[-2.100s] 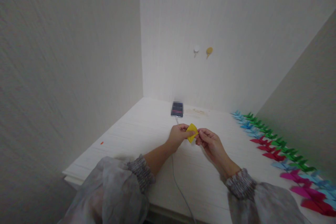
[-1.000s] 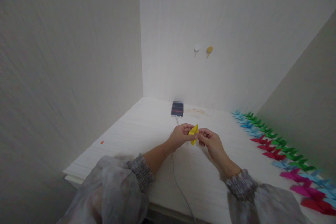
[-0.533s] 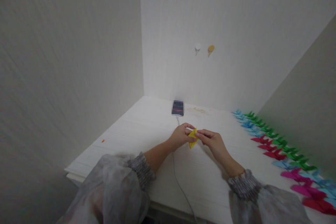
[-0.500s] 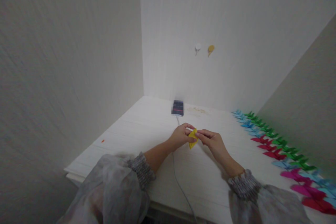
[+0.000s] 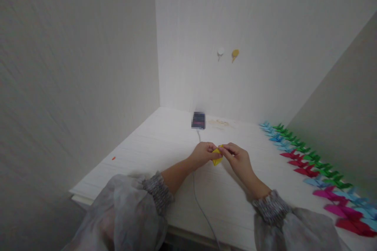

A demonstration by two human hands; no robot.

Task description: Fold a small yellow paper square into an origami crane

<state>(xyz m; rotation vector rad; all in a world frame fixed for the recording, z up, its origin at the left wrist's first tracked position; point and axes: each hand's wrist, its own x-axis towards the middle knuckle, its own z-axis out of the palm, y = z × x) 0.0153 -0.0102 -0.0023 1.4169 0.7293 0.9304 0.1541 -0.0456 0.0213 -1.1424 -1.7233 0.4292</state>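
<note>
Presently working above a white tabletop [image 5: 165, 133], between its near edge [image 5: 191, 230] and the back wall [image 5: 200, 27], with room on the right before the origami cranes [image 5: 319, 181]. Angling both forearms [image 5: 178, 172] inward, pinching one yellow folded paper [image 5: 217, 161] with left hand [image 5: 203, 155] and right hand [image 5: 238, 159], right of the grey cable [image 5: 196, 196]. Seeing two wall hooks [image 5: 235, 53], one phone [image 5: 198, 120], one orange scrap [image 5: 114, 158], two magenta cranes [image 5: 344, 210], four red cranes [image 5: 308, 171].

The sleeves [image 5: 129, 208] are pale grey, sheer and puffed, gathering into tight, ruched cuffs [image 5: 159, 192] of darker, speckled grey.
</note>
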